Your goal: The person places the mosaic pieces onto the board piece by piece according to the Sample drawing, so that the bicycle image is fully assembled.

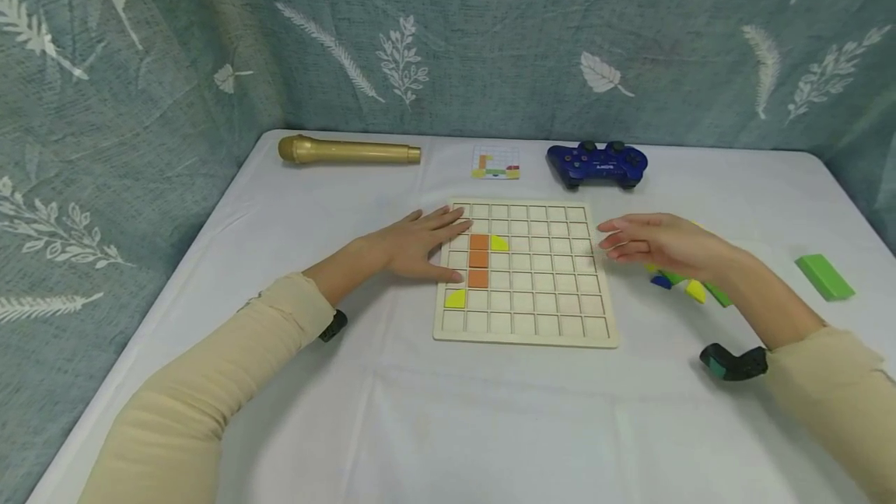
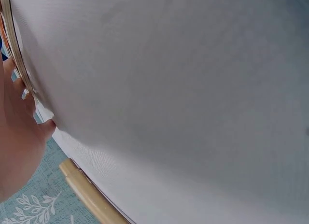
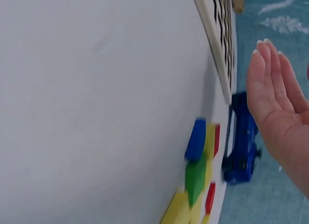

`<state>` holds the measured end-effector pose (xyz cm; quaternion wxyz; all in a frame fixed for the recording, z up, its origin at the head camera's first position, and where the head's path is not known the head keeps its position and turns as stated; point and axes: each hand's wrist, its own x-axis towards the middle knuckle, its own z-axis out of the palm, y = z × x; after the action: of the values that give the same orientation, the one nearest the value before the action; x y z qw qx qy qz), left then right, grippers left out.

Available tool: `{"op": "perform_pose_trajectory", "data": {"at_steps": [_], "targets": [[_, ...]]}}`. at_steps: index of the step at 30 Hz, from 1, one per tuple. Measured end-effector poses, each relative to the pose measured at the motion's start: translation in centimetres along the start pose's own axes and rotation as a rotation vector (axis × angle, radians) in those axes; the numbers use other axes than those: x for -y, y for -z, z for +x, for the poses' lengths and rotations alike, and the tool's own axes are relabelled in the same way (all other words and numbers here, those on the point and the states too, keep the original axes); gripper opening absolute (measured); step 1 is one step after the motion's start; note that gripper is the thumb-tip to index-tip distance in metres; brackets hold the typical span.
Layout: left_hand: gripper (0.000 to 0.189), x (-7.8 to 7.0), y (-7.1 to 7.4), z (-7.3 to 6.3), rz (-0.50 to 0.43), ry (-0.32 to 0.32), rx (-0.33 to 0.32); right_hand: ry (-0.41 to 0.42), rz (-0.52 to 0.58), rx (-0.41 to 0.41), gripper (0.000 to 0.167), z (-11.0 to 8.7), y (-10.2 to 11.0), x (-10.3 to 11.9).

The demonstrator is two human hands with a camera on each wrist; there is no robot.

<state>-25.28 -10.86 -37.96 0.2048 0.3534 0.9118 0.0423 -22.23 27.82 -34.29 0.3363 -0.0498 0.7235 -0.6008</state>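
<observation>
The left hand (image 1: 414, 246) is spread on the board (image 1: 546, 303). The right hand (image 1: 661, 243), fingers loose, is beside it, near little blocks (image 1: 695, 291).

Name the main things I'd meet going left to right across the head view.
Microphone → left hand → card → controller → right hand → green block. The board overlaps several of these, so I left it out.

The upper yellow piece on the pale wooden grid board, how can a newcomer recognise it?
On the white tablecloth lies the pale wooden grid board. Towards its left, three orange squares form a column. The upper yellow piece sits immediately right of the top square; the board's other yellow piece lies lower left.
</observation>
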Motion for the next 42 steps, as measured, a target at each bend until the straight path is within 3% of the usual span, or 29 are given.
{"op": "perform_pose_trajectory", "data": {"at_steps": [16,23,31,37,42], "targets": [[0.095,-0.1,0.1,-0.3,-0.010,-0.006,-0.007,-0.112,-0.054,-0.121,0.070,-4.5,4.8,-3.0],[0.095,0.0,0.2,-0.2,-0.014,-0.007,-0.011,-0.093,-0.081,-0.135,0.063,-6.7,6.4,-4.3],[0.094,-0.2,0.3,-0.3,-0.016,-0.012,-0.012,-0.141,-0.073,-0.116,0.066,-8.1,7.0,-5.0],[0.093,-0.1,0.2,-0.2,-0.002,-0.015,-0.014,-0.116,-0.098,-0.060,0.064,-8.3,7.1,-5.1],[0.093,-0.2,0.0,0.0,-0.004,-0.005,-0.015,-0.116,-0.188,-0.105,0.062,-8.2,6.8,-5.0]]}}
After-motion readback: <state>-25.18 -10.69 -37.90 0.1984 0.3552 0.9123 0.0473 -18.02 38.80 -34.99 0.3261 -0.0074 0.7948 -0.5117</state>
